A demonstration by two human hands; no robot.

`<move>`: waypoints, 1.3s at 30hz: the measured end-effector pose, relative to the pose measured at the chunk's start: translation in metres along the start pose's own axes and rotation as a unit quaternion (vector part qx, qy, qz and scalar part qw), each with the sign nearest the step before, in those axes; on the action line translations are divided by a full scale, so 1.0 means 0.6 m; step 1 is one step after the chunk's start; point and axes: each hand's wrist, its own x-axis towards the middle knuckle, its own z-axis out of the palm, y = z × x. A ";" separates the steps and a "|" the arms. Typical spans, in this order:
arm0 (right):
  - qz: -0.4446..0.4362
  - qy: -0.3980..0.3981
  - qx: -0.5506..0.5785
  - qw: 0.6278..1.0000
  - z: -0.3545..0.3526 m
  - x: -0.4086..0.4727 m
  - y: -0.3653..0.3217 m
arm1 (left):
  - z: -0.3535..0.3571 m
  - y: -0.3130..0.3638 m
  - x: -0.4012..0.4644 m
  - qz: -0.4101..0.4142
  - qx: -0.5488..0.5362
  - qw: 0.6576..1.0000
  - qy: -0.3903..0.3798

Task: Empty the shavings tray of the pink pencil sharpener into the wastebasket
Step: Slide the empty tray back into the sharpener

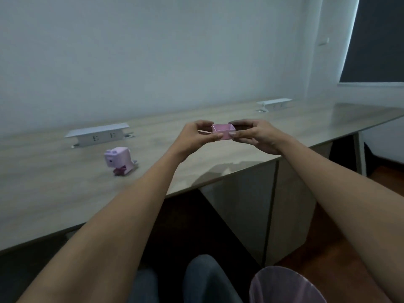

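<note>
We see one long wooden desk (218, 162) carrying two white socket boxes, one at the left (97, 134) and one far right (274, 103). One wastebasket (286, 287) sits on the floor, bottom right. One pink pencil sharpener (119, 160) stands on the desk, well apart from its single shavings tray (223, 131), held upright above the desk between our left hand (197, 136) and right hand (255, 135), both pinching its ends.
</note>
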 end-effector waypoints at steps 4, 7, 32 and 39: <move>-0.021 -0.035 -0.004 0.999 0.089 0.055 -0.019 | -0.095 0.010 -0.015 -0.004 0.033 0.998 0.045; -0.030 -0.066 0.007 0.997 0.154 0.094 -0.029 | -0.159 0.006 -0.030 -0.011 0.038 0.995 0.087; -0.007 -0.212 -0.121 0.970 0.452 0.262 0.119 | -0.467 -0.192 -0.266 -0.179 0.053 0.932 0.309; -0.016 -0.226 -0.112 0.968 0.452 0.281 0.135 | -0.452 -0.209 -0.271 -0.212 0.044 0.944 0.250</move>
